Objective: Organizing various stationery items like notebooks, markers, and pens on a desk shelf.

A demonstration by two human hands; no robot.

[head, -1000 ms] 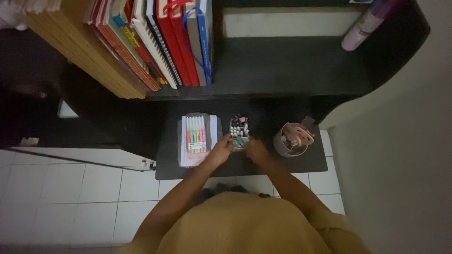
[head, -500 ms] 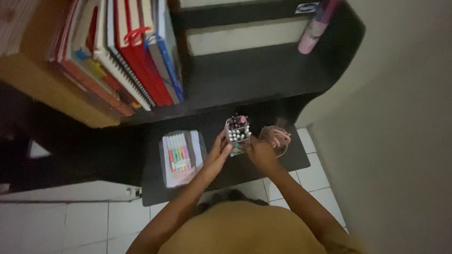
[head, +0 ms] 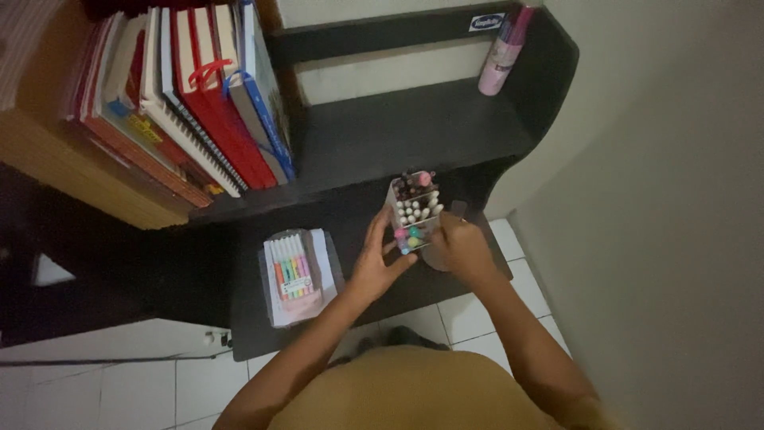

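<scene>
Both hands close on a clear square plastic pen holder (head: 415, 209) packed with upright pens and markers, their white, dark and pink caps showing at the top; it stands, or is held just above, the low black table (head: 255, 334) near the table's right end, and whether it touches the surface cannot be told. The left hand (head: 378, 259) lies against the pen holder's left side with fingers (head: 374, 227) spread along its wall, its grip grasping that side. The right hand (head: 464, 251) wraps the pen holder's right side from the front, its grip clenched on the wall. Just beside the pen holder, under the right hand, a round brownish cup (head: 436, 259) shows only as a sliver of its rim. Left of the pen holder, apart from it, a flat clear pack of pastel highlighters (head: 290, 267) lies on a pale sheaf of paper (head: 322, 259). Behind the pen holder rises a black shelf (head: 414, 127); on it, far left of the pen holder, a row of upright books (head: 191, 95) with red, blue and white spines leans together, and at the back right a pink cylindrical bottle (head: 500, 52) stands against the wall.
</scene>
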